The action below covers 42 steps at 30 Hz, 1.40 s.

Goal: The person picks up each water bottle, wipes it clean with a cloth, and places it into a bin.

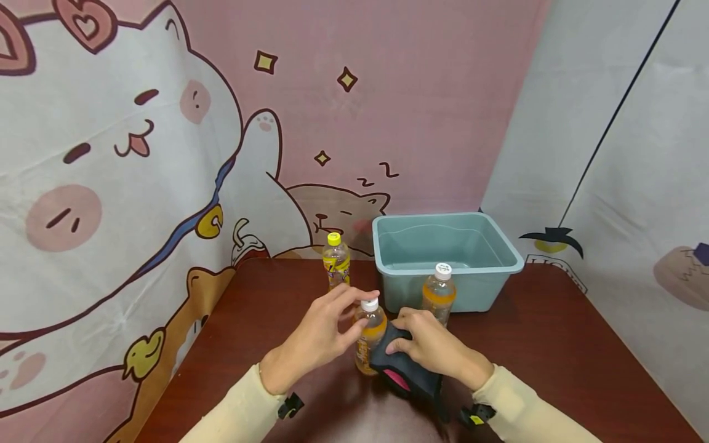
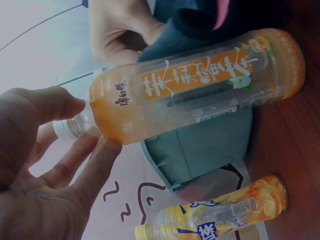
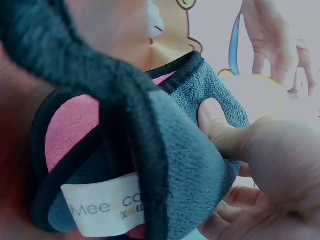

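My left hand (image 1: 324, 329) is at the top of a clear bottle (image 1: 365, 347) with an orange-and-clear label and white cap. In the left wrist view, its thumb and fingers curl round the neck and shoulder of this bottle (image 2: 175, 95), which stands upright on the table. My right hand (image 1: 432, 344) pinches a folded dark grey-blue cloth (image 1: 412, 369) beside the bottle's lower side. The right wrist view shows the cloth (image 3: 185, 155) with black edging, pink patches and a white tag (image 3: 105, 206), the right thumb pressed on its face.
A second white-capped bottle (image 1: 439, 295) stands behind my right hand, in front of a pale blue-green plastic bin (image 1: 443, 289). A yellow-capped bottle (image 1: 336, 264) stands farther back on the left. The reddish-brown table (image 1: 232, 344) meets a cartoon-printed curtain (image 1: 421, 123) behind.
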{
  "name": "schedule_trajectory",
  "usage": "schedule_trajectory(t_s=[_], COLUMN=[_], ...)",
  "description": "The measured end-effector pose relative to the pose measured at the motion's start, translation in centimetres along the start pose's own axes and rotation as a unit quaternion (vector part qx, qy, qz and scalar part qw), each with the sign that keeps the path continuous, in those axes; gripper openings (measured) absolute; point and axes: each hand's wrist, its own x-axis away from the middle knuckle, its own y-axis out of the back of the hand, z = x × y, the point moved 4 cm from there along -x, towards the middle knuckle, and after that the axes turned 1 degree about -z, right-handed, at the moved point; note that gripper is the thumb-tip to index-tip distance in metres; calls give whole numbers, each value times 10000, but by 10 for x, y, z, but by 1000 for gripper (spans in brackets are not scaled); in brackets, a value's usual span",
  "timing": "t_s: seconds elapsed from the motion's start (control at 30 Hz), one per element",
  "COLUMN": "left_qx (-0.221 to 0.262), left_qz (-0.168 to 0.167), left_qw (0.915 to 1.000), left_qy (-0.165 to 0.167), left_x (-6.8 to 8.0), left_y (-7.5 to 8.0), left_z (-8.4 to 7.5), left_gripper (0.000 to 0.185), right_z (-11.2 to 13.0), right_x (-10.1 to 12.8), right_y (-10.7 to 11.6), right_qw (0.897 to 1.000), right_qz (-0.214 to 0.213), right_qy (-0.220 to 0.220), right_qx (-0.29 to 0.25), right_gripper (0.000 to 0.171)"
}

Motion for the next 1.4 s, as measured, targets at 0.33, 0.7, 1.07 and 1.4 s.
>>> schedule_trajectory(t_s=[0.33,0.7,1.07,1.4], left_qx=[131,52,133,152], left_qz=[-1,-58,-147,-280], left_qw=[9999,9999,9996,9993], left_qy=[5,72,199,199], left_x=[1,3,6,1], left_y=[0,-1,-3,-6], left_z=[1,4,3,0], left_gripper=[51,49,50,53], right_z=[13,31,31,22], right_x=[-1,-8,-3,6], right_y=[23,35,36,44], right_qw=[9984,9939,9936,9927], right_qz=[-513,-1011,-1053,-1153], right_qy=[45,285,192,190], right_qx=[-252,-341,-366,-283], right_gripper=[40,43,42,35])
